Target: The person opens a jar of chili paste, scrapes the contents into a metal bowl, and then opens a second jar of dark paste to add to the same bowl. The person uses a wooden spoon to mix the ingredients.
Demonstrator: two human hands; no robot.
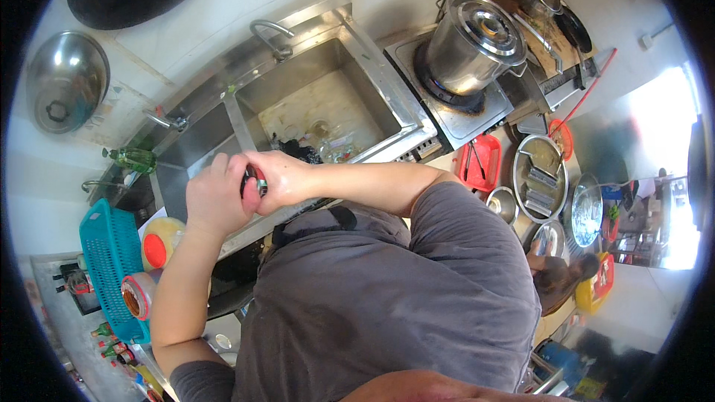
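My left hand [215, 198] and my right hand [285, 177] are clasped together over the near edge of a stainless steel sink [346, 89]. Between them they grip a small dark object [261, 181] with red and green patches. Fingers hide most of it, so its kind is unclear. Beyond my right hand, shallow cloudy liquid covers the basin floor. A black clump [300, 151] and some clear plastic-like scraps [338, 151] lie in it. A curved faucet [271, 39] stands at the basin's back rim.
A lidded steel stockpot [475, 44] stands on a gas burner to the right. Red tray [480, 162] with tongs and a large metal basin [539, 178] lie farther right, near another person [558, 279]. On my left are a teal plastic basket [111, 268] and a green bottle [134, 159].
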